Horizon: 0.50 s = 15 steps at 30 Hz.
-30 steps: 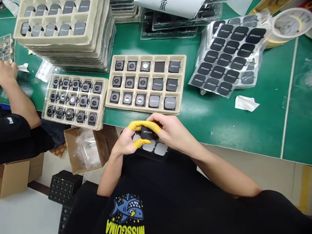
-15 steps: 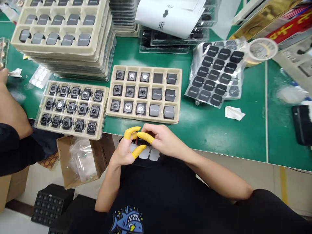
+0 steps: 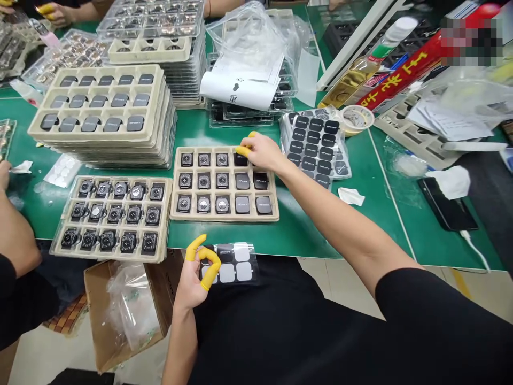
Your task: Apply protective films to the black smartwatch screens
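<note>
My left hand (image 3: 193, 275), in yellow finger cots, pinches a clear sticker sheet (image 3: 243, 262) by its left side over my lap. The sheet has pale rounded-square spots and a black label. My right hand (image 3: 262, 152) reaches out to the beige tray (image 3: 224, 217), its cotted fingers closed on a black-faced smartwatch (image 3: 240, 160) in the fourth compartment of the far row. Other watches in this tray lie back side up on the left and dark face up on the right. My hand partly covers the far right compartment.
Left stands a second tray of watches (image 3: 114, 214), with a tall tray stack (image 3: 100, 133) behind it. Black label sheets (image 3: 310, 141), a tape roll (image 3: 356, 118) and a phone (image 3: 447, 206) lie right. An open carton (image 3: 94, 315) sits below the table edge. Other people's hands (image 3: 60, 15) work nearby.
My right hand has moved from beside my left hand forward to the tray. A black-faced smartwatch now sits in the far-row compartment that was empty. The camera view has tilted up.
</note>
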Each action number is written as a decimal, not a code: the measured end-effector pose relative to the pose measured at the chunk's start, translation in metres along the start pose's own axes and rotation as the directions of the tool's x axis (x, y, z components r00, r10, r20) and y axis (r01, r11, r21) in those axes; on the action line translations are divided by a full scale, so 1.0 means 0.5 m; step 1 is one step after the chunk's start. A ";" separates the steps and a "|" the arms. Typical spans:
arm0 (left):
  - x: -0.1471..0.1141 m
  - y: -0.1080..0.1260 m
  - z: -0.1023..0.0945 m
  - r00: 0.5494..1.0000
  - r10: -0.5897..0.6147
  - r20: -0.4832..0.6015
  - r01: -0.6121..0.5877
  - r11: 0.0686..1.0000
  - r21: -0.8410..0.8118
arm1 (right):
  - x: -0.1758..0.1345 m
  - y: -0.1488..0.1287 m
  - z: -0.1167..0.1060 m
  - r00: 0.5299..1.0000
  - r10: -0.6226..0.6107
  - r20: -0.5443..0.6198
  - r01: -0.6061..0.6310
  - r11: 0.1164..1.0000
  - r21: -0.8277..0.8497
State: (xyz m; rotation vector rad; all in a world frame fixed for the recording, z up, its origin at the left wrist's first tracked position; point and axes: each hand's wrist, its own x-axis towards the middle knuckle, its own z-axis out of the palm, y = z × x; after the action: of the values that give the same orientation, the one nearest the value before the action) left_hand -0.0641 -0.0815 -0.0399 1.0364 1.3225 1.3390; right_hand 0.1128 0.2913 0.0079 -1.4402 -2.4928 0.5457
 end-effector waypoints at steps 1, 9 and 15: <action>-0.005 -0.002 -0.002 1.000 -0.008 -0.007 0.008 1.000 -0.002 | 0.000 -0.001 0.006 1.000 -0.011 0.010 0.011 1.000 -0.012; -0.012 0.003 -0.023 0.996 -0.053 -0.074 0.056 0.998 0.028 | -0.126 -0.075 0.014 0.997 -0.064 0.046 0.066 0.996 -0.060; 0.011 0.011 -0.016 0.999 -0.038 -0.039 0.042 0.994 0.103 | -0.240 -0.164 0.067 0.944 -0.218 0.247 0.233 0.972 -0.032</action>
State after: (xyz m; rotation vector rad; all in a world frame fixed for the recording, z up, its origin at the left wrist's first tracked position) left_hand -0.0733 -0.0772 -0.0350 1.0540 1.4457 1.2760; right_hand 0.0964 0.1431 0.0117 -1.1431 -2.8394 0.6393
